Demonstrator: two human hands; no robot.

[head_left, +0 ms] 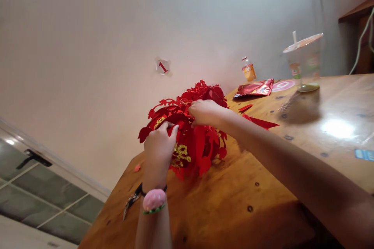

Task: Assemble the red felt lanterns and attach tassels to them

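Gathering in a layered heap near the table's (254, 186) far left side, close to the wall (102, 46), the red cut-out decoration (189, 144) is showing curled leafy edges and gold lettering (181, 155) on the side turned to the wearer. Both hands are working at it, and the step in hand is seemingly one of arranging or separating its layers by touch. The left hand (159, 148) is reaching in at the near left, its thumb and forefinger lying against the red layers; whether they are pinching an edge, I cannot tell. The right hand (203, 113) is coming over the upper part with its fingers bending down into the folds, and their tips are hiding too much to tell whether they are gripping anything. In my judgement, any further handling is calling for a light touch, one hand steadying the heap while the other is easing a thin layer, since the narrow curls are looking easy to bend or snag. Just left of the left wrist, a dark-handled metal tool (131, 202) is lying on the table, with a small red scrap (137, 168) beyond it. To the right of the decoration, a pointed red strip (260, 121) is lying near a smaller red piece (245, 108); farther back, a shiny red wrapper (254, 89) is resting before an orange-labelled bottle (248, 71), and a clear cup (305, 66) with a straw is standing to their right.
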